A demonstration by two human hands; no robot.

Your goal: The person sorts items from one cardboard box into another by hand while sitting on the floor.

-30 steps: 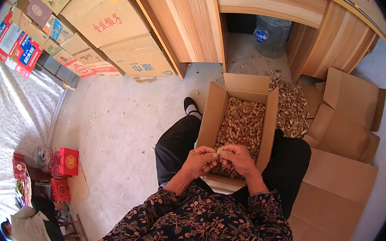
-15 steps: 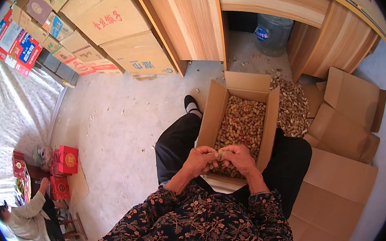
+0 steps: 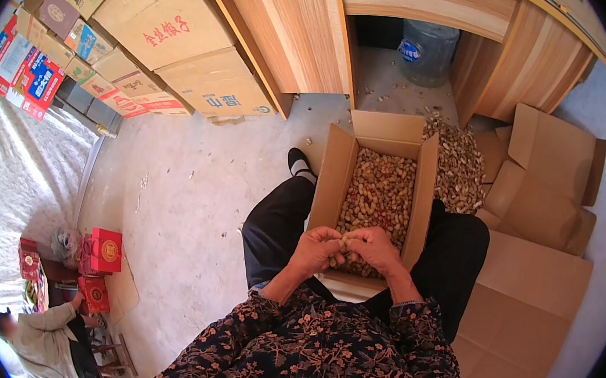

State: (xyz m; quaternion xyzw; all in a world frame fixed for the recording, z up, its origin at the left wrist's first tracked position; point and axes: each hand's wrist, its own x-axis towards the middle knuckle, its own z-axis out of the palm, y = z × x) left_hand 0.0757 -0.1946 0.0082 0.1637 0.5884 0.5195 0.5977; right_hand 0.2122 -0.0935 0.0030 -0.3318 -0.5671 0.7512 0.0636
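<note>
An open cardboard box (image 3: 332,181) stands between my knees, holding many unshelled peanuts (image 3: 380,190) with a few reddish kernels among them. Over its near end my left hand (image 3: 317,248) and my right hand (image 3: 376,250) meet, fingertips pinched together. Between them is a small pale peanut (image 3: 344,243), mostly covered by the fingers. Both hands are closed on it.
A heap of empty shells (image 3: 460,169) lies right of the box, beside flattened cardboard (image 3: 527,301). Ahead stands a wooden desk (image 3: 282,32) with a water jug (image 3: 426,54) beneath. Stacked cartons (image 3: 179,36) fill the far left; another person (image 3: 43,339) sits near red boxes (image 3: 103,249).
My hands stay together over the box with only slight finger movement. At the lower left, the other person has shifted slightly, the arm still stretched toward the red boxes.
</note>
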